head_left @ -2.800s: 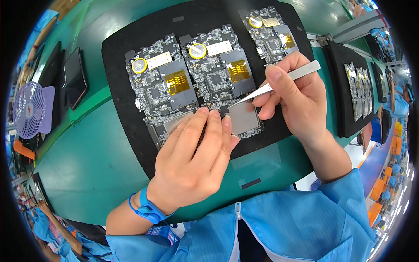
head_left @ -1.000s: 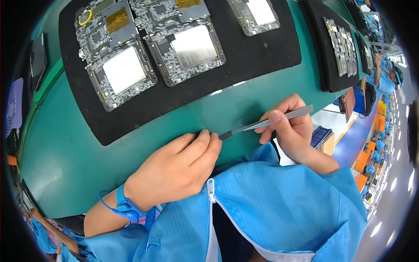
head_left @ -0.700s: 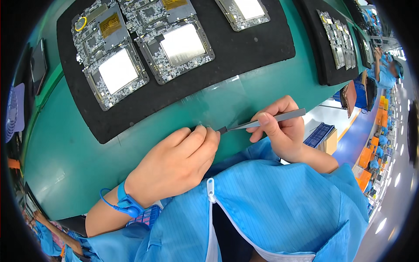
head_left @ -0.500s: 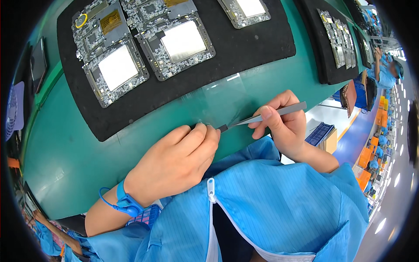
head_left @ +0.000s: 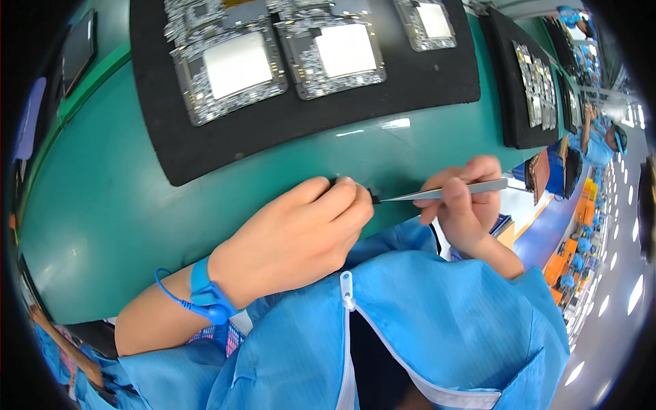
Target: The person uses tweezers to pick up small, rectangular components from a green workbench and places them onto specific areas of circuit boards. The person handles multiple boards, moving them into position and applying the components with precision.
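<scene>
My left hand [head_left: 301,232] is closed, its thumb and fingers pinching a small dark piece [head_left: 375,199]. Only one end of that piece sticks out past the fingertips, so its kind cannot be made out. Grey metal tweezers [head_left: 488,186] lie between the thumb and fingers of my right hand [head_left: 466,208]. Their thin tips point left and meet the exposed end of the dark piece, just above the green table [head_left: 89,232]. A blue wrist strap [head_left: 205,287] with a coiled cord circles my left wrist.
Beyond my hands, a black mat [head_left: 403,92] carries circuit boards [head_left: 239,65] with shiny silver plates. To the right, another black mat [head_left: 516,133] holds more boards [head_left: 536,89]. A dark flat device [head_left: 78,51] lies far left. Other people in blue [head_left: 601,143] sit farther off.
The view has shifted, with the boards now higher and farther right in it. Less of the dark piece shows at my left fingertips. Both hands keep their grips.
</scene>
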`<state>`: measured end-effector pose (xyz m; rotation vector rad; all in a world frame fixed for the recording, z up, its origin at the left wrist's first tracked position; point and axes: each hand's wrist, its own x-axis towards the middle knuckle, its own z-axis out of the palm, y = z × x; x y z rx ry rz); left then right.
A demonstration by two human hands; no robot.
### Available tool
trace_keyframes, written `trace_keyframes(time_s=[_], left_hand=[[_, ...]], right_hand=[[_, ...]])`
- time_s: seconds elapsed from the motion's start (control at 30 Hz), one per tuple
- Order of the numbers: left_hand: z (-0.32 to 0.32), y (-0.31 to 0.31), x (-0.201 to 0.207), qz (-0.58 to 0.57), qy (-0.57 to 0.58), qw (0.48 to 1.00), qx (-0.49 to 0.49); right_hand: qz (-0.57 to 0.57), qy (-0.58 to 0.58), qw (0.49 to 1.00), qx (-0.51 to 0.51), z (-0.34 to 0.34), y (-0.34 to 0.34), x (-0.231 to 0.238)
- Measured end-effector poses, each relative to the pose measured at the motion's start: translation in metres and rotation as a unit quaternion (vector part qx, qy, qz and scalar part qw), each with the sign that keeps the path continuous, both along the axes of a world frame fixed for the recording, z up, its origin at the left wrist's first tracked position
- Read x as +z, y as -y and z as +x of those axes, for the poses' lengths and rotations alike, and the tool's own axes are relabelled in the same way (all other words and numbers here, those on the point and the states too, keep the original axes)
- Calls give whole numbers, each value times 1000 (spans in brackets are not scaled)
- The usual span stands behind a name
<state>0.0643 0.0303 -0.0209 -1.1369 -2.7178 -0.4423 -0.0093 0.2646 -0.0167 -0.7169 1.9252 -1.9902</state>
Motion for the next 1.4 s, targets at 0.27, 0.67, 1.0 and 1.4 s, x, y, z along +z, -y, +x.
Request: trace_keyframes(time_s=[0.27, 0.67, 1.0, 1.4], left_hand=[[4, 32, 27, 102, -62, 991, 57], [-22, 89, 11, 25, -238, 949, 206], [-23, 87, 6, 44, -241, 947, 208], [-21, 89, 6, 55, -227, 943, 238]], right_hand=[[-114, 87, 988, -50, -38, 54, 36], [-139, 54, 986, -72, -48, 170, 25], [-122, 37, 988, -88, -46, 176, 22], [-124, 18, 989, -84, -44, 179, 17]])
